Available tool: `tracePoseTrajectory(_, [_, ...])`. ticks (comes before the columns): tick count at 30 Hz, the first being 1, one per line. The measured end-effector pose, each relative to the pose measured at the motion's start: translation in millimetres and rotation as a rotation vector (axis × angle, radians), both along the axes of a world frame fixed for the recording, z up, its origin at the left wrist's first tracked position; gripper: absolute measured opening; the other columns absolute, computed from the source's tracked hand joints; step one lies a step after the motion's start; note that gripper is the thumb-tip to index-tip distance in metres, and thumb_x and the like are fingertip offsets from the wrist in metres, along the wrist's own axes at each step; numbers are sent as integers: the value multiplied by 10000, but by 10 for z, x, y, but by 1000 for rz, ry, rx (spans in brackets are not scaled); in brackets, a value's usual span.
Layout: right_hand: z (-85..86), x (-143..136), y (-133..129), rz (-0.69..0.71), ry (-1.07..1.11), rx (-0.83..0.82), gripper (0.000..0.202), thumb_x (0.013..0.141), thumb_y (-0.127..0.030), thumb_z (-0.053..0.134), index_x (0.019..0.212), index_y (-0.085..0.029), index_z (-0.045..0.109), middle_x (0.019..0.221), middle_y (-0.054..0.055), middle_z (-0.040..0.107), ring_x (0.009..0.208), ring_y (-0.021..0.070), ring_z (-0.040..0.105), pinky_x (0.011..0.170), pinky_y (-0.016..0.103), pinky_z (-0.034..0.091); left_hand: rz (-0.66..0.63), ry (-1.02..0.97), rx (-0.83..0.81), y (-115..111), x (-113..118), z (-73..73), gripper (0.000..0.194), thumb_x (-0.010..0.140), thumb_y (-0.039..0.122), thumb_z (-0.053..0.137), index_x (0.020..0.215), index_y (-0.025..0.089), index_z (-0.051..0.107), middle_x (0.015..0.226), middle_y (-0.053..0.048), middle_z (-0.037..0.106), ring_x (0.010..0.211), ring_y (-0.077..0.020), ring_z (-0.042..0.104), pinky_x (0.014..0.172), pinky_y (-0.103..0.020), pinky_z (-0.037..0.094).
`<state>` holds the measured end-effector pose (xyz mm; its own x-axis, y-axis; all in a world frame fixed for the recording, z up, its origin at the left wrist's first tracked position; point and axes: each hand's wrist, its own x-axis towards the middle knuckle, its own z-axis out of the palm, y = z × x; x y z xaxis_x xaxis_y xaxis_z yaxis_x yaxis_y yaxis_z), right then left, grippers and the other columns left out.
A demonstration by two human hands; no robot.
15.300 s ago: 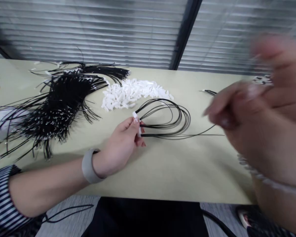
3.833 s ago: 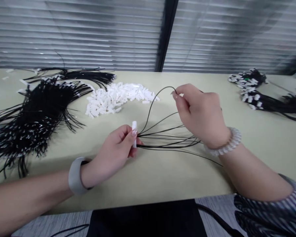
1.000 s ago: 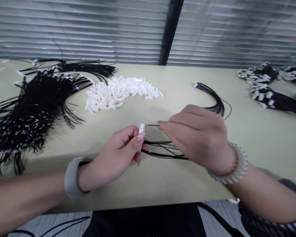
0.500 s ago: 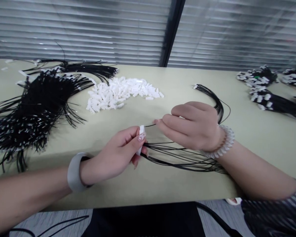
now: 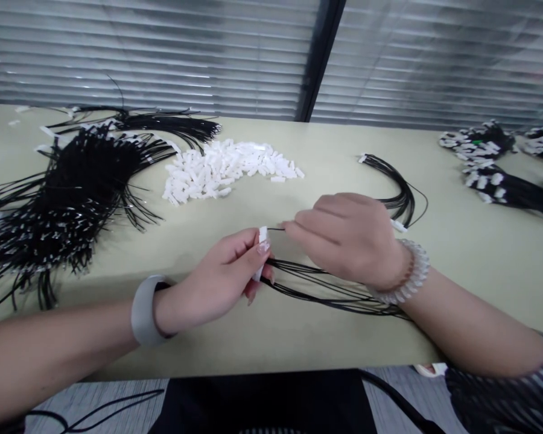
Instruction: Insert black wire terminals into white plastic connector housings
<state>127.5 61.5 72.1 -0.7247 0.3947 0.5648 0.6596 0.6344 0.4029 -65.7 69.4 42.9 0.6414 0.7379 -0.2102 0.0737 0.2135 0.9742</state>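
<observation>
Between the thumb and fingers of my left hand point(image 5: 224, 277) is a white plastic connector housing point(image 5: 263, 234), partly covered by the thumb. Several black wires point(image 5: 317, 295) run from its right side and pass under my right wrist. My right hand point(image 5: 348, 238) is closed, its fingertips pinching a single thin black wire point(image 5: 277, 229). That wire reaches to the upper end of the housing; whether its tip sits inside I cannot tell. Behind my right hand lies a finished-looking wire harness point(image 5: 396, 181) with small white connectors at its ends.
A heap of white connector housings point(image 5: 226, 169) lies at the middle back of the table point(image 5: 298, 343). To the left spreads a large pile of black wires point(image 5: 90, 187) with metal tips. Bundled harnesses point(image 5: 502, 175) sit at the far right. Window blinds point(image 5: 140, 54) stand behind the table.
The whole view has shifted slightly. My right hand has tilted a little downward, still pinching the wire at the housing. A white connector behind its wrist now shows.
</observation>
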Motion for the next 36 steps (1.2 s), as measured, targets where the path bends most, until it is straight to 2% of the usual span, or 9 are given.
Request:
tracePoseTrajectory(6, [34,-23,7,-8,194,-536,169,830,-226,450,842,-160,605,732,6,579,676,74,500,599,206,391,-17,5,42,-22,10,-3,246,855,392,412,777,162,450,640,29,494,443,-23,403,388,-121,345])
tracePoseTrajectory(8, [55,3,-7,-29,236,-517,188,826,-256,465,916,-155,595,809,28,593,763,97,527,666,227,423,8,-1,47,-20,14,-7,257,851,398,416,760,160,445,643,28,495,439,-23,399,391,-127,348])
tracePoseTrajectory(10, [99,46,-43,-83,336,-360,211,807,-281,503,943,-139,579,872,66,587,838,131,526,729,268,433,45,2,54,-16,19,-6,277,847,411,421,737,157,433,648,27,499,440,-21,403,404,-131,356])
tracePoseTrajectory(13, [183,103,-135,-125,408,-263,161,790,-276,532,708,-140,561,649,35,534,637,98,476,589,235,390,95,29,69,-9,24,2,285,848,423,418,742,158,433,666,24,515,447,-20,422,422,-135,370])
tracePoseTrajectory(16, [209,114,-203,-157,231,-532,335,826,-292,479,528,-141,463,464,-23,404,461,46,332,475,211,269,110,45,86,-4,26,5,291,850,426,418,731,160,424,674,28,524,451,-20,433,427,-137,375])
tracePoseTrajectory(19, [158,98,-192,-246,115,-692,308,843,-294,438,583,-145,507,502,-34,465,484,39,372,512,207,280,130,50,79,-5,26,2,298,847,439,417,738,163,425,676,29,527,451,-24,439,431,-146,381])
tracePoseTrajectory(23, [97,88,-134,-240,159,-848,228,851,-275,435,721,-174,592,579,-50,545,544,33,436,573,193,314,146,65,63,-14,21,-2,289,841,445,428,769,165,441,689,24,537,456,-33,451,440,-162,389])
tracePoseTrajectory(28, [77,75,-122,-144,241,-1020,273,873,-317,408,804,-178,632,610,-35,566,538,28,443,571,181,323,168,142,182,-30,12,0,296,845,447,414,776,163,458,677,28,537,493,-39,467,472,-161,397])
tracePoseTrajectory(36, [58,32,-107,-178,417,-1198,310,852,-338,406,629,-144,500,570,-42,431,529,24,360,494,154,299,209,243,315,-71,26,33,292,855,411,402,719,157,446,645,37,546,496,-32,465,470,-131,391])
